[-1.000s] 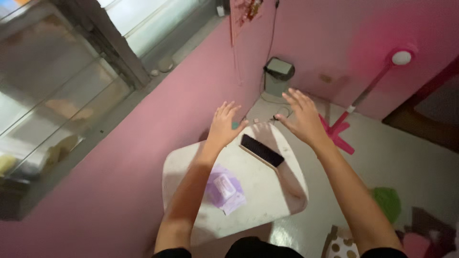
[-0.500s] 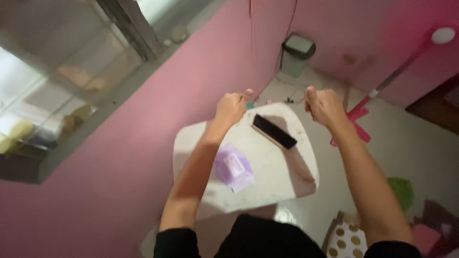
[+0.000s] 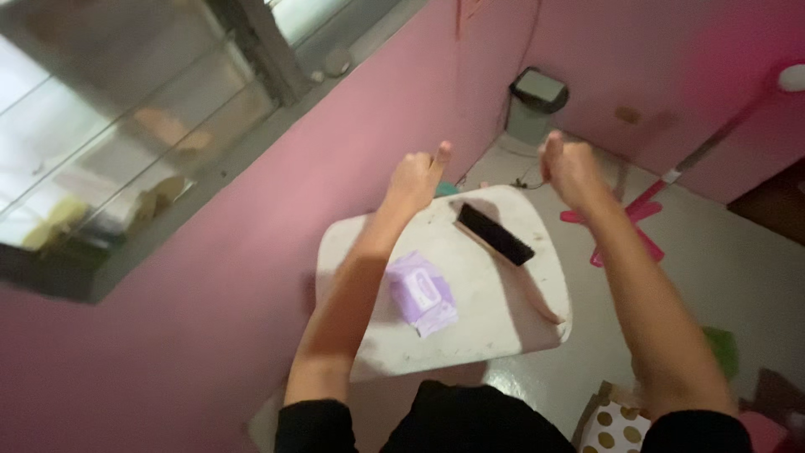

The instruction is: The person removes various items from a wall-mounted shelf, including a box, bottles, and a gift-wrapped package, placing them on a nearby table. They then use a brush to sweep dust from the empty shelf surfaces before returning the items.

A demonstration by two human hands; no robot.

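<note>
Head view: the brush (image 3: 495, 234) lies on the white surface (image 3: 470, 319), its long axis slanting from far-left toward near-right, between and just below both fists. Left hand (image 3: 415, 180) and right hand (image 3: 570, 168) are clenched, seemingly empty, the left marginally nearer.

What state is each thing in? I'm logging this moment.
left hand: fisted, thumb up, empty.
right hand: fisted, empty.
brush: lying on the table, untouched.
wipes pack: flat, flap shut.
table: upright.
bin: lid shut.
</note>
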